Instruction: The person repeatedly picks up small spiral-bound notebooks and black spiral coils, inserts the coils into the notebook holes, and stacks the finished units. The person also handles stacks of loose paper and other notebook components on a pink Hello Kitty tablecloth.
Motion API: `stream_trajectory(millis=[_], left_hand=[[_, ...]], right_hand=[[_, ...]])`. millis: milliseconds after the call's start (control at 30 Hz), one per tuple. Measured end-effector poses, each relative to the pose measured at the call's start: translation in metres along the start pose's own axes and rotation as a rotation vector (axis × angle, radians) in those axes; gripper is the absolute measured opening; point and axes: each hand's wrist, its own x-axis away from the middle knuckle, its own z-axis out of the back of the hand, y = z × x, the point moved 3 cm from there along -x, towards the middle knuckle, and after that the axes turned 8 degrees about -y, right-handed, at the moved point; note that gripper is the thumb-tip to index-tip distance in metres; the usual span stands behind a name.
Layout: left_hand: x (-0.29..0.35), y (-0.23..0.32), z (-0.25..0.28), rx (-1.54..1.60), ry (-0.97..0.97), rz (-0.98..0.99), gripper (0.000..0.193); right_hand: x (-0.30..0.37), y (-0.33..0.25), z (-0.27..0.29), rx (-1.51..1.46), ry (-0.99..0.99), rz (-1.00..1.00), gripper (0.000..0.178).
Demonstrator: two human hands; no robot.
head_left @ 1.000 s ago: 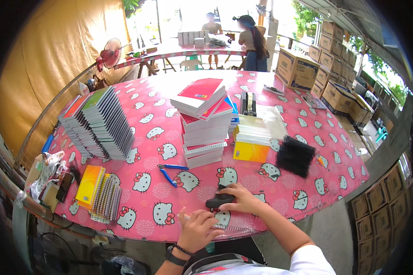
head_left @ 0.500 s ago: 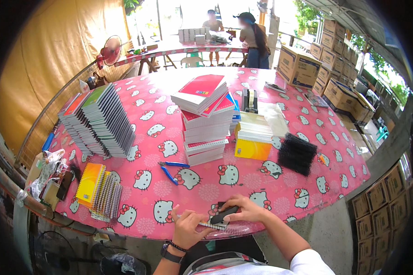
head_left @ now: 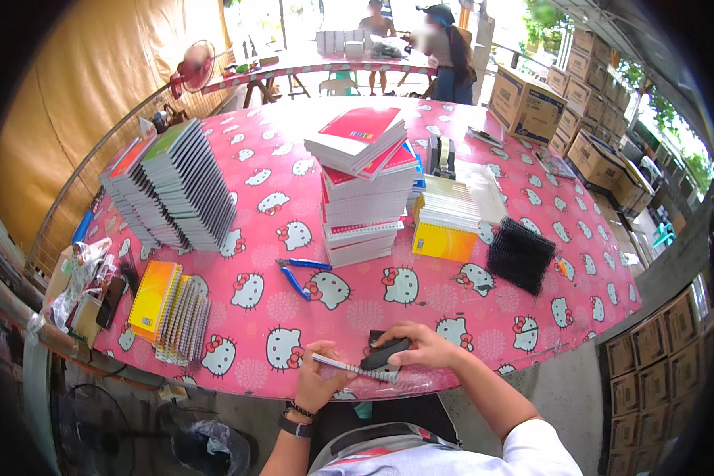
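Note:
At the table's near edge, my left hand (head_left: 319, 379) is closed on a small spiral notebook (head_left: 347, 366), held with its thin edge up. My right hand (head_left: 424, 347) is closed over a black, rounded hand tool (head_left: 387, 353) that rests on a dark flat piece; its exact kind is unclear. The notebook's bound end lies against the tool. Blue-handled cutters (head_left: 297, 278) lie spread on the table beyond my left hand. Farther off stands a tall stack of red-covered pads (head_left: 362, 210).
Pink patterned cloth covers the table (head_left: 349, 305). Finished-looking yellow spiral notebooks (head_left: 155, 301) and tall notebook stacks (head_left: 186, 186) stand left. Rightward are yellow pads (head_left: 446, 230), black coils (head_left: 520, 255), a tape dispenser (head_left: 442, 157) and a cardboard box (head_left: 525, 105). Two people are at the far table.
The notebook in my left hand has tipped up, so its edge shows more. My right hand stays on the black tool. The whole view has shifted slightly.

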Motion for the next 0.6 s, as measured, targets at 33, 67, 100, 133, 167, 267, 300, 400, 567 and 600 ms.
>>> stream_trajectory(millis=[33,67,100,133,167,267,300,400,567,600], left_hand=[[0.003,-0.009,0.003,-0.071,0.006,-0.088,0.053],[0.002,-0.018,0.008,-0.133,-0.004,-0.115,0.052],[0.0,-0.022,0.01,-0.188,-0.022,-0.118,0.05],[-0.001,-0.025,0.012,-0.242,-0.041,-0.122,0.05],[0.001,-0.023,0.01,-0.207,-0.067,-0.124,0.049],[-0.01,-0.009,0.004,-0.146,-0.104,-0.164,0.045],[-0.01,-0.002,0.0,-0.156,-0.097,-0.169,0.043],[-0.004,-0.005,0.003,0.054,-0.093,-0.131,0.041],[-0.006,-0.004,0.004,0.007,-0.103,-0.172,0.043],[-0.008,-0.003,0.004,-0.016,-0.106,-0.199,0.044]], right_hand=[[0.002,-0.006,-0.006,-0.25,-0.029,0.145,0.057],[-0.001,-0.014,-0.009,-0.213,-0.059,0.177,0.058],[-0.001,-0.021,-0.012,-0.195,-0.084,0.193,0.059],[-0.004,-0.024,-0.013,-0.178,-0.111,0.211,0.061],[-0.006,-0.017,-0.009,-0.117,-0.066,0.156,0.058],[-0.016,-0.007,0.0,-0.107,-0.049,0.146,0.053],[-0.014,-0.016,-0.005,-0.251,-0.113,0.227,0.054],[-0.028,-0.025,-0.012,-0.064,-0.104,0.188,0.055],[-0.036,-0.027,-0.011,-0.014,-0.082,0.216,0.051],[-0.038,-0.029,-0.013,0.125,-0.076,0.181,0.052]])
